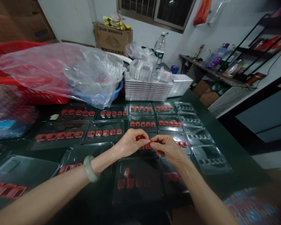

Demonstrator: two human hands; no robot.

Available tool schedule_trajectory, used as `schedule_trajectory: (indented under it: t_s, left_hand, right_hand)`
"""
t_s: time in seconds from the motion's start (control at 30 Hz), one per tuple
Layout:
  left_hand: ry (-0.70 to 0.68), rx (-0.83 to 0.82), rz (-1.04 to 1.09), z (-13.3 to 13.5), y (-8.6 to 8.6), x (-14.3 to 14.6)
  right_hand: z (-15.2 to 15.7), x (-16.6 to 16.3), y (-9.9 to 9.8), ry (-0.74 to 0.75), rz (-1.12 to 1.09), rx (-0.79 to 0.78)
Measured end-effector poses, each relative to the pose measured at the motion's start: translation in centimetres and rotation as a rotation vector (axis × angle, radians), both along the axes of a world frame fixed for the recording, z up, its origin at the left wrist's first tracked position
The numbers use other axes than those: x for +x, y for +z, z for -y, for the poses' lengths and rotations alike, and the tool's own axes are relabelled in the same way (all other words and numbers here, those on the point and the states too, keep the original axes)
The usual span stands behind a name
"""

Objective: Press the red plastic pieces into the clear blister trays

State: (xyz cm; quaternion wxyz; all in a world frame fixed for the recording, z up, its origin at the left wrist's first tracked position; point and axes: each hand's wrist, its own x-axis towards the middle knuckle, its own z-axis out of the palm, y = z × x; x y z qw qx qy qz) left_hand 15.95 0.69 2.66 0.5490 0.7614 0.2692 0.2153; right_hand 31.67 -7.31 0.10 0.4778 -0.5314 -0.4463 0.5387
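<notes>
My left hand (132,142), with a pale green bangle (91,168) on the wrist, is closed around small glossy red plastic pieces (139,137). Its thumb and forefinger meet the fingertips of my right hand (167,147). That hand pinches a red piece (148,145) over a clear plastic tray. Both hands partly cover this tray and its row. Nearer to me lies another clear tray (138,198) with a row of red pieces, one piece (126,172) lying apart above the row. Farther back, a tray (142,118) holds a red row.
Clear trays with red rows spread across the dark green table; trays without red pieces (209,159) line its right side. Stacked clear trays (147,90) stand behind, beside a plastic bag (84,68) over a blue basin and a red basket (46,93). A bottle (159,48) rises behind the stack.
</notes>
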Motion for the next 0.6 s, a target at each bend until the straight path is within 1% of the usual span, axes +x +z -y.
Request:
schedule_trajectory:
  t_s: [0.07,0.13,0.23,0.33,0.43,0.6]
  left_hand:
    - [-0.010,0.009,-0.009,-0.03,0.11,0.08]
    - [-0.030,0.007,-0.019,-0.09,0.23,0.16]
    - [-0.098,-0.039,-0.053,-0.18,0.37,0.22]
    - [-0.159,-0.121,-0.094,-0.21,0.50,0.15]
    - [-0.164,-0.163,-0.105,-0.22,0.65,-0.04]
    - [-0.092,-0.225,-0.134,-0.26,0.68,-0.37]
  right_hand:
    - [0.09,-0.10,-0.15,-0.038,-0.011,0.030]
    - [0.10,-0.16,-0.28,-0.048,-0.088,0.042]
    - [0.03,-0.30,-0.46,0.011,-0.251,0.023]
    - [0.04,-0.56,-0.60,0.061,-0.330,0.031]
    - [0.22,-0.83,-0.64,0.037,-0.314,0.057]
    - [0.70,-0.93,-0.56,-0.116,-0.207,0.143]
